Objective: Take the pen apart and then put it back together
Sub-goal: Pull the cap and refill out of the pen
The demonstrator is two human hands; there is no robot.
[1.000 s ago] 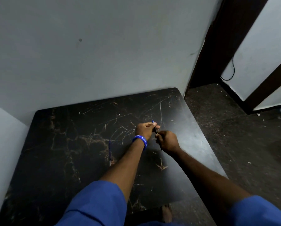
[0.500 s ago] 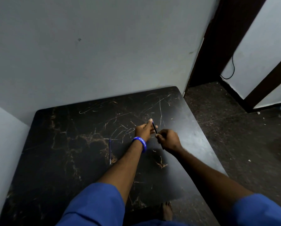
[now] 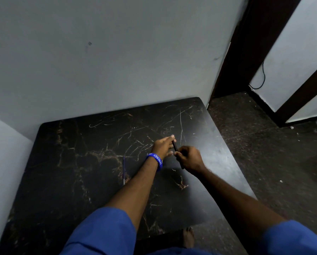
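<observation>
A dark pen barrel is held above the black marbled table. My left hand, with a blue wristband, pinches the barrel's far end. My right hand is closed around its near part, and the barrel's lower end pokes out below that fist. Both hands touch each other around the pen. A thin blue refill lies alone on the table, left of my left forearm.
The table stands in a corner between two pale walls. Its right edge drops to a dark speckled floor. A dark door frame rises at the back right. A bare foot shows under the table's front edge.
My left hand's fingers have stretched out along the barrel's far end, and the blue tip seen a second ago is now hidden. Both hands stay in the same spot.
</observation>
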